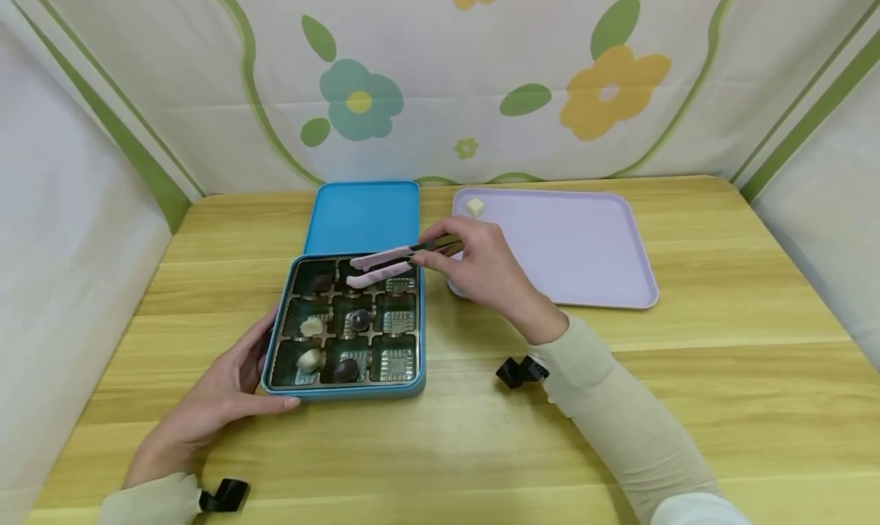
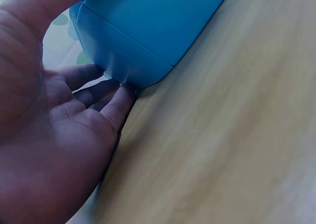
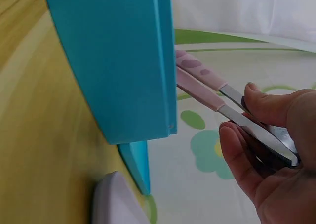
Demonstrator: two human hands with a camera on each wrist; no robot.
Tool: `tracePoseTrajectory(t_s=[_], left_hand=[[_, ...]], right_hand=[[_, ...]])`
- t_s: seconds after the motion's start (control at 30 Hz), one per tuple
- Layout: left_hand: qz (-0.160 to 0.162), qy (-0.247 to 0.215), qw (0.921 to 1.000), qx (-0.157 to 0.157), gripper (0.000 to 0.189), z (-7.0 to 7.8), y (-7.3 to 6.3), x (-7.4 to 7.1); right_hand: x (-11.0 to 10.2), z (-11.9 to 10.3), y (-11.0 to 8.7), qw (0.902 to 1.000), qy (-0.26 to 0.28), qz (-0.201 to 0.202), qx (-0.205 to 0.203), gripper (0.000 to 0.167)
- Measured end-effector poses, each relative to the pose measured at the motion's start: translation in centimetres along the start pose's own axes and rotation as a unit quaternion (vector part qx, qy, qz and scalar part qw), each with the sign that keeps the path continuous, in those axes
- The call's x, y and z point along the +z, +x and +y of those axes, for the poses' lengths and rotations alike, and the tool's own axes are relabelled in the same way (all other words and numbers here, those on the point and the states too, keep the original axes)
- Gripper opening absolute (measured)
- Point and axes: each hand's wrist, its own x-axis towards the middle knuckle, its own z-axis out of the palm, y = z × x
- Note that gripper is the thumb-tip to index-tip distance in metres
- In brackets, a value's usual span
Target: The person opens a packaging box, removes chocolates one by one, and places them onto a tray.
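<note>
A blue tin box (image 1: 344, 392) holds a dark tray (image 1: 371, 334) divided into compartments. White and dark chocolates lie in several of these, among them a pale one (image 1: 309, 361) and a dark one (image 1: 360, 320). My left hand (image 1: 220, 387) holds the box at its near left corner, fingers on the left side and thumb along the front. Between thumb and fingers, my right hand (image 1: 481, 269) grips metal tongs (image 3: 247, 122) with pink tips. The tips (image 1: 380, 275) hover apart over the back row, partly hiding it; I see nothing between them.
Directly behind the box lies a blue lid (image 1: 364, 215). To the right, a lilac tray (image 1: 564, 242) bears one small white cube (image 1: 475, 206) in its back left corner. A flowered curtain (image 1: 426, 74) hangs behind the wooden table (image 1: 495, 448).
</note>
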Motion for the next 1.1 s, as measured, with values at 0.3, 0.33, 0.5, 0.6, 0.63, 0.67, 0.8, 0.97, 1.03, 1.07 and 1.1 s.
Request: tracePoseTrajectory(t_s=[0.3,0.33,0.5,0.6,0.63,0.67,0.8,0.97,1.03,1.07,1.1], left_hand=[[-0.008,-0.012,0.9997,0.018,0.123,-0.2,0.6,0.1],[-0.01,-0.011,0.9997,0.017,0.123,-0.2,0.7,0.1],[-0.019,-0.006,0.9997,0.011,0.122,-0.1,0.9,0.5],[-0.019,-0.006,0.9997,0.011,0.122,0.1,0.9,0.5],[-0.019,-0.007,0.9997,0.012,0.123,0.1,0.9,0.4],[-0.019,-0.008,0.9997,0.012,0.123,0.1,1.0,0.4],[-0.02,-0.003,0.9998,0.007,0.123,0.2,1.1,0.1],[-0.019,0.013,0.9997,-0.008,0.124,0.2,0.8,-0.2],[-0.019,0.017,0.9996,-0.01,0.124,0.2,0.7,-0.3],[-0.019,0.018,0.9996,-0.009,0.124,0.1,0.7,-0.3],[-0.019,0.02,0.9996,-0.01,0.123,0.1,0.6,-0.4]], right_hand=[[0.4,-3.0,2.4,0.9892,-0.082,-0.113,0.044,0.02],[0.5,-3.2,2.7,0.987,-0.096,-0.122,0.041,0.02],[0.7,-3.0,2.4,0.9883,-0.105,-0.104,0.039,0.015],[0.4,-2.1,1.6,0.994,-0.055,-0.071,0.062,0.013],[0.3,-1.8,1.4,0.9952,-0.037,-0.059,0.068,0.012],[0.2,-1.6,1.1,0.9958,-0.019,-0.048,0.075,0.011],[-0.5,-1.0,0.3,0.9951,0.027,-0.009,0.095,0.012],[-1.4,0.4,-0.5,0.9867,0.076,0.017,0.143,0.015],[-2.1,1.1,-0.9,0.9805,0.102,0.024,0.166,0.016],[-2.6,1.4,-1.1,0.9774,0.115,0.03,0.175,0.017],[-3.1,1.8,-1.4,0.9737,0.13,0.036,0.184,0.018]])
